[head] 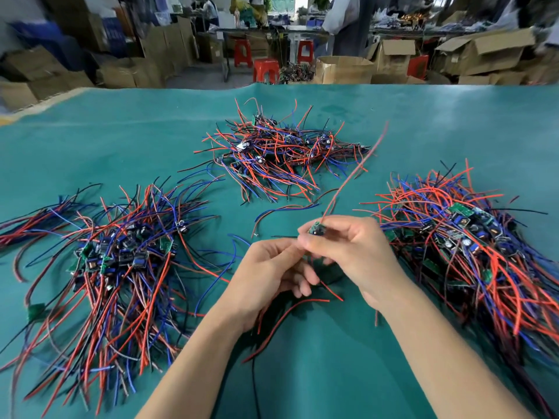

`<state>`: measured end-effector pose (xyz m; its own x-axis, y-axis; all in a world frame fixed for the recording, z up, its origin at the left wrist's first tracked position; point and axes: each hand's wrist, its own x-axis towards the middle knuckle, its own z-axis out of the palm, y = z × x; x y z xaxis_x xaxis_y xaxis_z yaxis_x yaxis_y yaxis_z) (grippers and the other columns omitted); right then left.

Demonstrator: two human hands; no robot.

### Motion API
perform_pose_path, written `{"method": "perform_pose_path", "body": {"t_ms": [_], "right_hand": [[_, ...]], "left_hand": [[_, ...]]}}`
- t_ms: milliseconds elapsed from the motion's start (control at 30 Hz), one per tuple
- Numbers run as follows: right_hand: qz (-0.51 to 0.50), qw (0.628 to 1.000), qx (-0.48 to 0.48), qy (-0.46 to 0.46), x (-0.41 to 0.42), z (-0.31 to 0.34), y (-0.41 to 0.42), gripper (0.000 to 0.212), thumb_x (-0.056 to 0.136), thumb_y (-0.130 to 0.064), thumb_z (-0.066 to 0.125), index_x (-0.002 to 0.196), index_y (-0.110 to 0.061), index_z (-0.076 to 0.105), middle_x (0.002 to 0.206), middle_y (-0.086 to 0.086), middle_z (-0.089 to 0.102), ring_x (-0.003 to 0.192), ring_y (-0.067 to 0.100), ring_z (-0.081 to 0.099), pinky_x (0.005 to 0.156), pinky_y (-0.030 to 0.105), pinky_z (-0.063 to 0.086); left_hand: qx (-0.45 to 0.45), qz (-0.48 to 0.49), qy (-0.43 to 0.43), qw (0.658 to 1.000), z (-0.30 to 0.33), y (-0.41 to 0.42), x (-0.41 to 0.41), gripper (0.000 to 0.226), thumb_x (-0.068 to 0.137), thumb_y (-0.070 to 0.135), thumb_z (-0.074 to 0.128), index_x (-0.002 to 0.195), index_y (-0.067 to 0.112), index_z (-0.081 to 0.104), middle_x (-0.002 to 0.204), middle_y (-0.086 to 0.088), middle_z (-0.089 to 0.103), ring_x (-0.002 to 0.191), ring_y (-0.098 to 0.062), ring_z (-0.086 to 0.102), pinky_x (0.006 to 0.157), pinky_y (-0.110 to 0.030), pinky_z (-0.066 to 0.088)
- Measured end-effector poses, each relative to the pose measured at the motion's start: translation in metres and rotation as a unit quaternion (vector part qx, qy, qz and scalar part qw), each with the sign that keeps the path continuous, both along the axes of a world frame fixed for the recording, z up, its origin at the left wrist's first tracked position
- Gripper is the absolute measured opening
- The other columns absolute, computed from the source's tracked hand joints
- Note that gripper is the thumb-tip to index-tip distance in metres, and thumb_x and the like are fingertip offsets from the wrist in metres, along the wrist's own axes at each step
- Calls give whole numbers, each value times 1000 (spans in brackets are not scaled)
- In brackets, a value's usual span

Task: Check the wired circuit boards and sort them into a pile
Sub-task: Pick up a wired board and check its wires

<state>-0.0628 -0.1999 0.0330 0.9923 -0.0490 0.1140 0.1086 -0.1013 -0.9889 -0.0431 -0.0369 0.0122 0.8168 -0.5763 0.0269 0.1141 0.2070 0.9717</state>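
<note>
Small green wired circuit board [316, 228] held up near centre, between three wire piles. Right hand [348, 252] pinches board; left hand [272, 267] curls round trailing wires. Advice: rotate board slowly, check solder joints, keep red wire [357, 167] clear of far pile [281, 149].

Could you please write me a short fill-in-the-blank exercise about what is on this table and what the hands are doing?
1. The heaps of wired boards lie on a ____ coloured table mat.
2. Counting the left heap, far heap and right heap, there are ____ heaps.
3. The small green wired circuit board is pinched by the ____ hand.
4. The left hand rests ____ the two nearer heaps.

Missing words: teal; three; right; between
</note>
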Motion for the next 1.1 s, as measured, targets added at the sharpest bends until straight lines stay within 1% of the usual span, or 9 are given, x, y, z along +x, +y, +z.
{"method": "perform_pose_path", "body": {"t_ms": [167, 367, 633, 733, 833, 900, 1000, 1033, 1100], "right_hand": [[-67, 998, 0, -12, 2, 6, -11, 3, 85, -19, 80, 82, -21, 80, 77, 2, 76, 67, 8, 65, 53, 18, 45], [-199, 972, 127, -2, 6, 17, -28, 16, 89, -15, 76, 73, -13, 74, 73, 3, 73, 61, 9, 61, 51, 18, 43], [-285, 920, 232, -139, -8, 75, -56, 10, 90, -8, 72, 82, -14, 74, 59, 0, 61, 53, 11, 53, 50, 20, 40], [-281, 947, 108, -115, -15, 102, -99, 6, 86, -11, 73, 90, -13, 77, 55, -3, 60, 47, 9, 51, 44, 20, 38], [-270, 954, -125, -27, -27, 111, -147, 24, 88, -16, 75, 111, -13, 74, 52, -9, 63, 44, 1, 52, 39, 14, 40], [-276, 910, -306, 44, -35, 112, -170, 28, 86, -30, 79, 111, -19, 73, 51, -11, 65, 44, 2, 54, 43, 21, 50], [-239, 797, -543, 114, -34, 112, -171, 50, 65, -64, 75, 102, -31, 71, 73, -9, 76, 79, 23, 71, 86, 43, 56], [-237, 772, -581, 97, -30, 113, -165, 50, 66, -66, 75, 102, -31, 73, 88, -3, 78, 90, 29, 72, 92, 44, 53], [-218, 767, -603, 24, -18, 117, -143, 39, 72, -60, 73, 98, -31, 75, 95, -2, 78, 93, 28, 74, 87, 38, 50]], "left_hand": [[53, -20, -29, 998, -1, 0, 0, 31, 105, 23, 48, 92, 6, 70, 60, -9, 63, 43, -14, 51, 46, -20, 41], [65, -63, -43, 995, 3, 1, -3, 28, 105, 17, 47, 92, 5, 68, 62, -9, 63, 47, -15, 52, 50, -21, 41], [80, -62, -55, 993, 2, 2, -4, 27, 105, 13, 47, 94, -1, 67, 73, -10, 64, 58, -16, 57, 57, -22, 47], [68, -41, -32, 996, 1, 1, -3, 26, 105, 12, 46, 95, -2, 66, 75, -11, 65, 58, -16, 58, 56, -22, 48], [52, -21, -11, 998, 1, -1, -2, 23, 103, 7, 47, 96, -6, 64, 77, -14, 64, 58, -17, 58, 55, -22, 49], [54, -14, -9, 998, 1, -3, -3, 19, 102, 3, 48, 95, -5, 64, 77, -15, 64, 57, -16, 58, 54, -22, 49], [64, -5, -11, 998, 1, -4, -3, 17, 100, -2, 48, 93, -2, 65, 75, -15, 64, 57, -17, 58, 53, -22, 49], [66, -2, -11, 998, 1, -4, -3, 17, 99, -3, 49, 93, -3, 65, 75, -14, 63, 56, -17, 58, 53, -22, 49], [68, 1, -10, 998, 2, -4, -4, 16, 98, -4, 49, 94, -3, 65, 75, -15, 63, 56, -16, 58, 53, -22, 49]]}}
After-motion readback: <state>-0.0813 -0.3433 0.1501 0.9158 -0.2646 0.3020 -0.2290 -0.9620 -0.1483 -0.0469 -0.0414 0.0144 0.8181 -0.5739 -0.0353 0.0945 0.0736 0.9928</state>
